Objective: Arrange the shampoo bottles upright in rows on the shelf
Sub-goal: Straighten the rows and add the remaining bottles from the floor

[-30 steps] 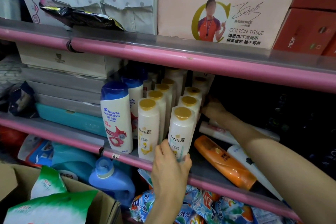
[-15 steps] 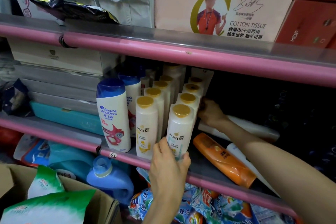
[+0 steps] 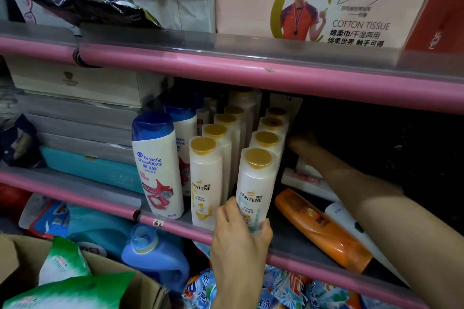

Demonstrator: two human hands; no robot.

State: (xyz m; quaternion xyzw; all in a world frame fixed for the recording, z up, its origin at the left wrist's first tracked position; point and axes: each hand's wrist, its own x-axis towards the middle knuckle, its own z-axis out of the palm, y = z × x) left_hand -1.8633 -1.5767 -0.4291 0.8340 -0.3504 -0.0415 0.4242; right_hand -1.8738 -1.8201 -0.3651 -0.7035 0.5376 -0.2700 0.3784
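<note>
the right hand (image 3: 300, 142) lies deep in shadow at 3 o'clock of the back pantene bottles (image 3: 272, 124); its fingers cannot be made out. the left hand (image 3: 239, 238) covers the base of the front pantene bottle (image 3: 254, 183). the white bottle (image 3: 351, 228) behind the orange bottle (image 3: 324, 231) lies partly under the right forearm. the shelf's (image 3: 283, 262) dark 3 o'clock end is unreadable.
</note>
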